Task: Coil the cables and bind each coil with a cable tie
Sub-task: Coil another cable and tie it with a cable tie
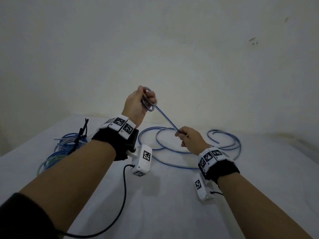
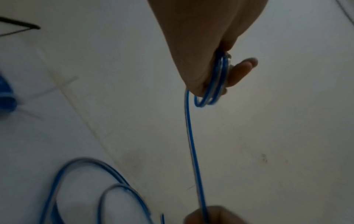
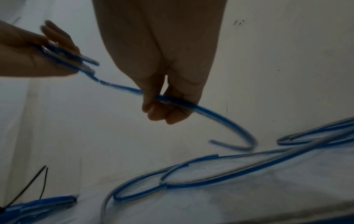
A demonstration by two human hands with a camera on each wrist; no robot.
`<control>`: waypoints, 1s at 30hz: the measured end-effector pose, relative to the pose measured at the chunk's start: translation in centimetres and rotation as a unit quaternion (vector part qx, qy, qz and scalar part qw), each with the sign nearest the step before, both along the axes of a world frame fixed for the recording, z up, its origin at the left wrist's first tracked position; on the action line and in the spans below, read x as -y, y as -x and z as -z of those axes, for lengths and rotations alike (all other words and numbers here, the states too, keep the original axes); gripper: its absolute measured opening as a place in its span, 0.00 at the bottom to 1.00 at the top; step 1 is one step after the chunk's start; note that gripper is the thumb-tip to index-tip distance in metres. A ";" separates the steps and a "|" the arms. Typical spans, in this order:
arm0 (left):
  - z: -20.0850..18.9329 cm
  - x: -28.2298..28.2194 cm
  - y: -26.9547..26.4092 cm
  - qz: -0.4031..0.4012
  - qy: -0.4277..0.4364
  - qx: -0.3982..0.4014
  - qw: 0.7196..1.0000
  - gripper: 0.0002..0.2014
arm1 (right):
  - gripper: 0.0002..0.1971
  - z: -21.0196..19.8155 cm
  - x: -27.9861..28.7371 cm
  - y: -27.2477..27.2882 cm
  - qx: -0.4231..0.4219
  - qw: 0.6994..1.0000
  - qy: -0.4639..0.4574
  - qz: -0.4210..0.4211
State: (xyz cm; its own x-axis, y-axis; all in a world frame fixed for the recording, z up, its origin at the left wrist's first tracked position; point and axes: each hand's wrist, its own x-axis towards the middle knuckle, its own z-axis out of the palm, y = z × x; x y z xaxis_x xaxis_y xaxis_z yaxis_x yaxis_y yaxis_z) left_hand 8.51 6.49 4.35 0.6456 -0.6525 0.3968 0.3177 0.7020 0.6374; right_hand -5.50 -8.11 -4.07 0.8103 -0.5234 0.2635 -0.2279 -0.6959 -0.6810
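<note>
My left hand [image 1: 141,102] is raised above the table and grips a small coil [image 1: 148,100] of blue cable, a couple of loops wound round its fingers [image 2: 241,72]. A taut stretch of the same cable [image 1: 166,120] runs down to my right hand [image 1: 187,137], which pinches it between thumb and fingers [image 3: 162,112]. Past the right hand the cable [image 3: 229,121] curves down to loose loops [image 1: 181,152] lying on the white table. In the left wrist view the coil [image 2: 212,91] hangs from the hand and the strand [image 2: 193,151] drops to my right hand [image 2: 212,215].
At the left of the white table [image 1: 164,204] lie bundled blue coils [image 1: 65,149] with black cable ties [image 1: 81,135] on them. A pale wall [image 1: 172,49] rises close behind the table's back edge. A black wire [image 1: 124,195] trails from the left wrist camera.
</note>
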 end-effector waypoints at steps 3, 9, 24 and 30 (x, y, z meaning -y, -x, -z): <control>1.2 1.2 0.2 -0.124 -0.084 0.149 0.977 0.14 | 0.11 -1.0 -0.9 0.5 -0.011 0.999 0.022 -0.049; 5.0 1.6 0.5 -0.222 -0.290 0.462 0.808 0.12 | 0.11 -3.3 -2.5 0.8 0.007 0.987 0.125 -0.099; 3.2 -0.8 2.2 0.034 -0.365 0.381 0.849 0.23 | 0.20 -3.3 -0.9 -0.1 0.085 0.944 0.310 0.074; 2.5 -0.5 2.2 0.096 -0.254 0.184 0.945 0.20 | 0.17 -1.3 0.3 0.0 0.059 0.980 0.184 0.056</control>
State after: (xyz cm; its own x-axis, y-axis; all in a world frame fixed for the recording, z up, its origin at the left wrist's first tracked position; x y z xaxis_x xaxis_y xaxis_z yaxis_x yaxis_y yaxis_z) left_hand 6.29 7.02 1.84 0.3757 -0.9101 0.1750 0.0992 0.2272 0.9688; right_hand -5.47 -8.43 -2.81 0.7060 -0.4589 0.5394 -0.2518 -0.8745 -0.4145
